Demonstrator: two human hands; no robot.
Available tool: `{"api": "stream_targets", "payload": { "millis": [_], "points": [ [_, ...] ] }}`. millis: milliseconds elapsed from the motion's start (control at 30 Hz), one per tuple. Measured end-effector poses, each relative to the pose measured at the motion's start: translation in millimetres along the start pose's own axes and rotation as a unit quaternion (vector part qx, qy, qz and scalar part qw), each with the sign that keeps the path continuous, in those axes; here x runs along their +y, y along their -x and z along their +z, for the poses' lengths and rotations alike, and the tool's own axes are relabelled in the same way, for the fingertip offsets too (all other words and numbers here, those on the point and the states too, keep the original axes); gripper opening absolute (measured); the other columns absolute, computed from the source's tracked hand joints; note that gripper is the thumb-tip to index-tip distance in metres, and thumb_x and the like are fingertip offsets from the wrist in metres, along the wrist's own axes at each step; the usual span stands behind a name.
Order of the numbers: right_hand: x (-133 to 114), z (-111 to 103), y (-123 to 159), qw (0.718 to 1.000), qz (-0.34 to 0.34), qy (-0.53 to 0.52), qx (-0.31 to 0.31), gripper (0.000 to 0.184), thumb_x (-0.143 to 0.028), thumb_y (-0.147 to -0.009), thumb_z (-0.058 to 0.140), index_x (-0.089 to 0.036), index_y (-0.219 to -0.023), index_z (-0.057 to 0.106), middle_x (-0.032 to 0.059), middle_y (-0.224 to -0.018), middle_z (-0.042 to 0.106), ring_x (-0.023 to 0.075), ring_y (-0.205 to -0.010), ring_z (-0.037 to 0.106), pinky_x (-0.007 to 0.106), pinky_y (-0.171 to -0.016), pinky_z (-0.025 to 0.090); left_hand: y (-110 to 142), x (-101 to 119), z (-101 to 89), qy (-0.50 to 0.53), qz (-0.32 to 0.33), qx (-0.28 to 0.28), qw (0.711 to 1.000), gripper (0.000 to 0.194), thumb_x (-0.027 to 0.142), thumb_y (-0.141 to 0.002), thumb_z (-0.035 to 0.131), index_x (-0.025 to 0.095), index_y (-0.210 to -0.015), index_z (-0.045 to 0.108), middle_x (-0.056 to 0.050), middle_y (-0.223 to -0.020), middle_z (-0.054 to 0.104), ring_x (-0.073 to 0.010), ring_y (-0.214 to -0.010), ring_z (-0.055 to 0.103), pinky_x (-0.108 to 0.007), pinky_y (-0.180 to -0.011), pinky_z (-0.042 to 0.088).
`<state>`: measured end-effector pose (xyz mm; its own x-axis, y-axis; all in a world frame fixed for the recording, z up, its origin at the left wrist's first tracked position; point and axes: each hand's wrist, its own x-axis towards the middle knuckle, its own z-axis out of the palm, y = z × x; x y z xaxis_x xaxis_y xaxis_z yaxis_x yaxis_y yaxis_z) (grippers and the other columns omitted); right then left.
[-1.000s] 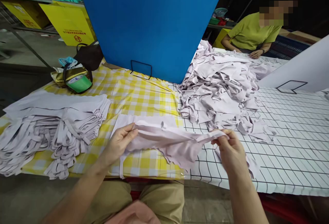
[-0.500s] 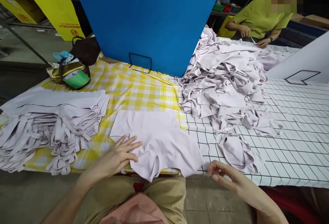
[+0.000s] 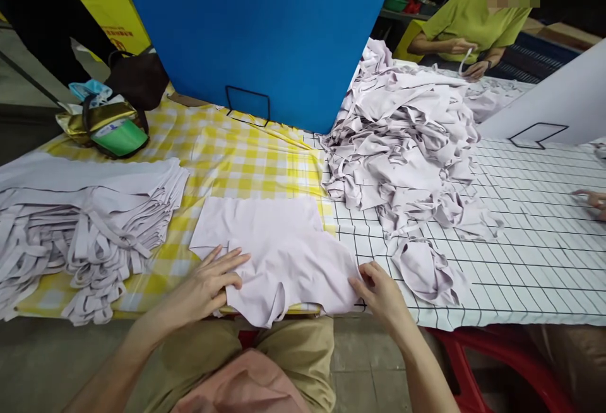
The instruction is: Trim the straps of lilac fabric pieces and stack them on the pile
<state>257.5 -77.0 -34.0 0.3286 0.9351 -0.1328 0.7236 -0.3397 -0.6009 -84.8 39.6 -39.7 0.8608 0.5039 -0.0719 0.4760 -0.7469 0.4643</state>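
Lilac stretch cloth covers most of the table in the single head view. A flat lilac garment (image 3: 274,249) lies at the near edge, straddling the seam where the yellow checked cloth (image 3: 246,160) meets the white grid sheet (image 3: 530,236), with its lower hem hanging slightly over the table edge.

At about 7 o'clock from the garment's middle, the left hand (image 3: 208,283) rests palm down on the fabric, fingers spread apart and flat, pinning nothing between them. At about 4 o'clock, the right hand (image 3: 381,293) sits at the garment's right corner, fingers curled close together on the edge of the cloth; whether they actually pinch it cannot be told.

Just beside the right hand, at 2 o'clock from it, lies a small crumpled lilac piece (image 3: 423,268) on the grid sheet. Beyond that, at 12 o'clock, a loose heap (image 3: 402,148) of the same fabric rises against a blue board (image 3: 265,28). Far to 9 o'clock sits a neat stack (image 3: 85,211) of folded pieces with straps trailing off its front. At 10 o'clock a gold bag (image 3: 106,125) rests by the table corner.

A person in a green shirt (image 3: 468,18) sits at 1 o'clock behind the heap, hands on the fabric there. Another person's fingertips (image 3: 591,201) show at 3 o'clock, at the frame's edge.
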Motion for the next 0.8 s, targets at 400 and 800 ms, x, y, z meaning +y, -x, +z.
{"api": "stream_targets", "payload": {
  "millis": [400,800],
  "points": [
    [-7,16,22,0.984,-0.122,0.038,0.124,0.027,-0.044,-0.082,0.052,-0.022,-0.097,0.054,0.0097,-0.098,0.053,0.0246,-0.091,0.052,0.037,-0.076,0.044,-6,11,-3.8,0.115,-0.071,0.126,0.983,0.016,0.014,-0.080,0.039,0.020,-0.078,0.054,-0.006,-0.111,0.065,-0.0177,-0.110,0.056,-0.040,-0.107,0.031],
    [-37,8,47,0.966,-0.035,-0.246,-0.072,0.017,-0.036,-0.088,0.045,-0.022,-0.080,0.049,0.0027,-0.076,0.058,0.0168,-0.068,0.054,0.028,-0.060,0.042,-49,56,-61.5,0.642,-0.133,0.112,0.747,0.018,0.032,-0.069,0.057,0.016,-0.061,0.051,-0.008,-0.075,0.069,-0.0228,-0.073,0.064,-0.033,-0.070,0.050]
  ]
}}
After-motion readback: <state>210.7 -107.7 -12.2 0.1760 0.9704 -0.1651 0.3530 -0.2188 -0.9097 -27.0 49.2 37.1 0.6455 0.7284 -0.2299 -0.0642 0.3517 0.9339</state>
